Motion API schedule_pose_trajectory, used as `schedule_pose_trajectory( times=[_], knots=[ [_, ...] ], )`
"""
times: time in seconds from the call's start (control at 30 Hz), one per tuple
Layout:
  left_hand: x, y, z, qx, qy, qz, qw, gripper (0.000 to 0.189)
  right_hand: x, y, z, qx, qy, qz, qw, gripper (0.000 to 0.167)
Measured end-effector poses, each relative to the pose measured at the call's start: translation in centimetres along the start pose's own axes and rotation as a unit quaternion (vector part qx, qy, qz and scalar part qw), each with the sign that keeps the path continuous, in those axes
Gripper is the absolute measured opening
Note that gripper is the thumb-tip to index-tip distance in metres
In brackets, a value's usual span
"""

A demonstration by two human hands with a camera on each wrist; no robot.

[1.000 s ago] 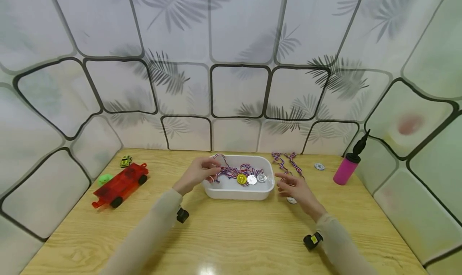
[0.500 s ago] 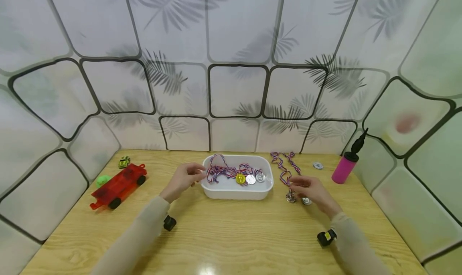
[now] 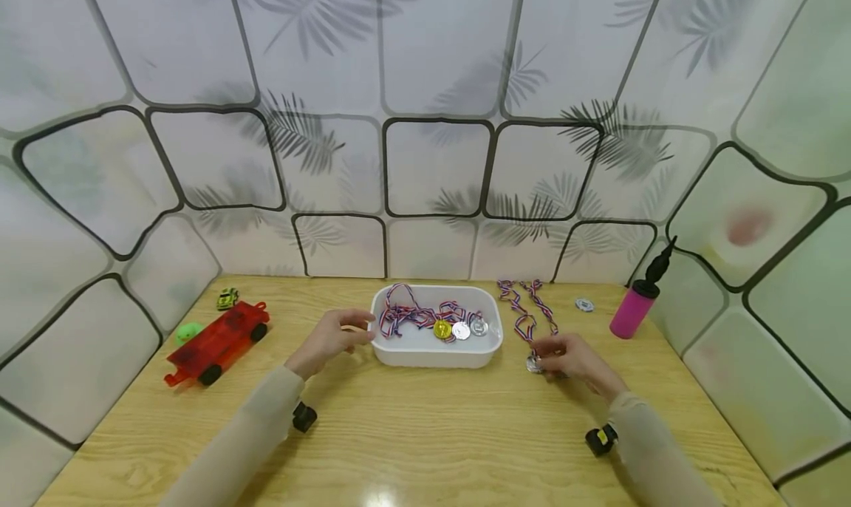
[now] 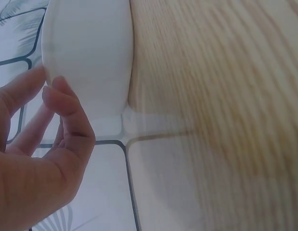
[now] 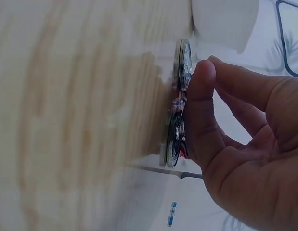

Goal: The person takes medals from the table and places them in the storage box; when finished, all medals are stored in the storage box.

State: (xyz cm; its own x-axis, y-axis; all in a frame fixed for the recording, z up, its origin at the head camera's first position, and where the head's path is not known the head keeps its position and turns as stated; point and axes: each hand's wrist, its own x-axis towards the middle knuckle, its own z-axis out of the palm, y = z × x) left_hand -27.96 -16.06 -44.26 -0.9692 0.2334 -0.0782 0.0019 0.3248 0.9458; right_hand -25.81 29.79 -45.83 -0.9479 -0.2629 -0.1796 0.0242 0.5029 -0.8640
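A white tray (image 3: 435, 358) stands on the table; in it lie a gold medal (image 3: 442, 329), two silver medals (image 3: 461, 330) and tangled striped ribbons (image 3: 415, 317). My left hand (image 3: 330, 342) is beside the tray's left end, its fingers bent loosely with the fingertips right at the rim in the left wrist view. My right hand (image 3: 577, 361) is low over another silver medal (image 3: 533, 363) to the right of the tray. A second medal (image 5: 175, 139) beside it shows in the right wrist view, partly hidden by the hand in the head view. Their ribbons (image 3: 525, 322) stretch toward the wall.
At the left are a red toy wagon (image 3: 222, 342), a light green toy (image 3: 189, 332) and a small yellow-green toy car (image 3: 227, 298). A pink and black pump (image 3: 634, 311) stands at the right, near a white round disc (image 3: 584, 305). Patterned walls (image 3: 435, 248) close off the back and sides.
My left hand has drawn back leftward from over the tray to outside its rim. My right hand has moved right from the tray's end, then lowered toward the silver medals.
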Motion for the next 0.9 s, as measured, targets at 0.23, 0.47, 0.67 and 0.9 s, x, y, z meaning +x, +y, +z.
schedule_pose_trajectory(
  times=[0.23, 0.47, 0.67, 0.9],
  knots=[
    [-0.1, 0.3, 0.0, 0.001, -0.005, 0.007, 1.0, 0.045, 0.2, -0.5, 0.9, -0.04, -0.009, 0.007, 0.9991, 0.046],
    [-0.3, 0.4, 0.0, 0.003, -0.002, 0.0, 1.0, 0.043, 0.6, -0.9, 1.8, -0.078, -0.025, 0.005, 0.9967, 0.047],
    [-0.2, 0.4, 0.1, 0.007, -0.001, -0.012, 0.9999, 0.042, 1.0, -0.8, 1.8, -0.133, -0.016, 0.0, 0.991, 0.045],
    [-0.1, 0.2, 0.1, -0.011, -0.006, -0.011, 0.9999, 0.043, 1.4, -0.7, 2.0, -0.141, -0.009, -0.025, 0.9896, 0.036]
  ],
)
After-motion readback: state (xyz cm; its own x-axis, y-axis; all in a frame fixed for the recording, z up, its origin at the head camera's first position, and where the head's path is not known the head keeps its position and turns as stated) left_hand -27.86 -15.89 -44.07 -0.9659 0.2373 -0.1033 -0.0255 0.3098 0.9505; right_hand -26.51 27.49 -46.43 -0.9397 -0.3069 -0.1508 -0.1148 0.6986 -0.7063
